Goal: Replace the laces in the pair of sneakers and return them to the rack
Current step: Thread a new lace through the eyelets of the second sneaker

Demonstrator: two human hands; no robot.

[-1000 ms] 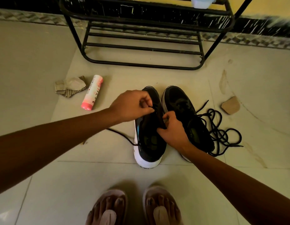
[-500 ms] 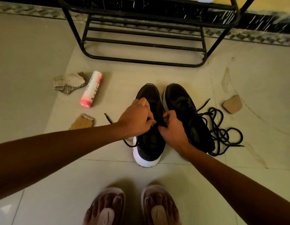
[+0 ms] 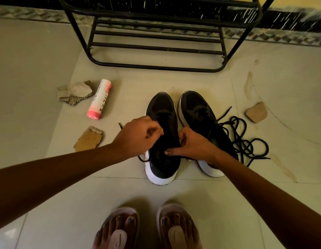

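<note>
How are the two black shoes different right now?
Both hands work on the left sneaker, the left hand pinching its lace, the right hand gripping its side; nobody grips the right sneaker. A long loose lace lies tangled beside the right sneaker; only a short strand trails from the left sneaker. The left sneaker's heel sits nearer the person. Both are black with white soles, toes toward the rack.

L hand (image 3: 138, 135) fingers curled, pinching | R hand (image 3: 194, 146) curled, thumb out
</note>
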